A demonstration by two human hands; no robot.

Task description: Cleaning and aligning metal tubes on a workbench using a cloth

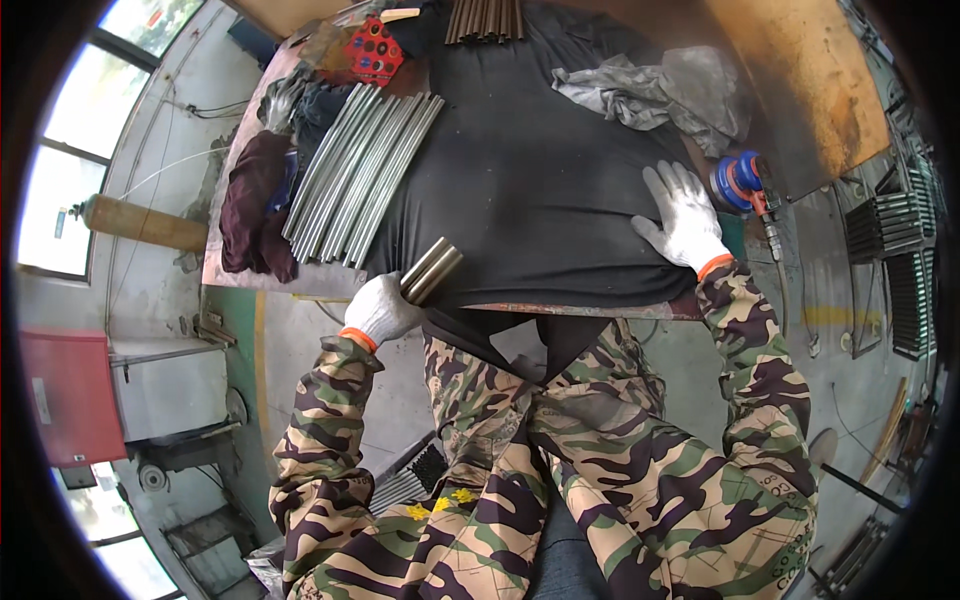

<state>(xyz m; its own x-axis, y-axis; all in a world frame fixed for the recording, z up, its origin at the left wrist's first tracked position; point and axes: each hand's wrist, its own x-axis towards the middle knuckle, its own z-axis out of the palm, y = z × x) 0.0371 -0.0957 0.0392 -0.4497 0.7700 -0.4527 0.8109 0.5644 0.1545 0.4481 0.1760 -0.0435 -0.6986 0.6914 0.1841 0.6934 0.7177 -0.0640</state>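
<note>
My left hand (382, 312), in a white glove with an orange cuff, is closed around a couple of short shiny metal tubes (434, 270) at the table's near edge. Their upper ends lean out over the black cloth (540, 180), and the glove hides the lower ends. On the right of that cloth my gloved right hand (684, 215) lies flat, fingers spread, holding nothing. Just beyond it is a blue power sander (738, 182) with a hose. Left of the cloth, silvery metal tubes (355, 180) lie side by side in a row.
Darker brown tubes (484, 20) sit at the far edge. A crumpled grey cloth (625, 90) is at far right, a maroon cloth (257, 205) at far left near a red block with round holes (376, 52). A gas cylinder (145, 222) stands left of the table.
</note>
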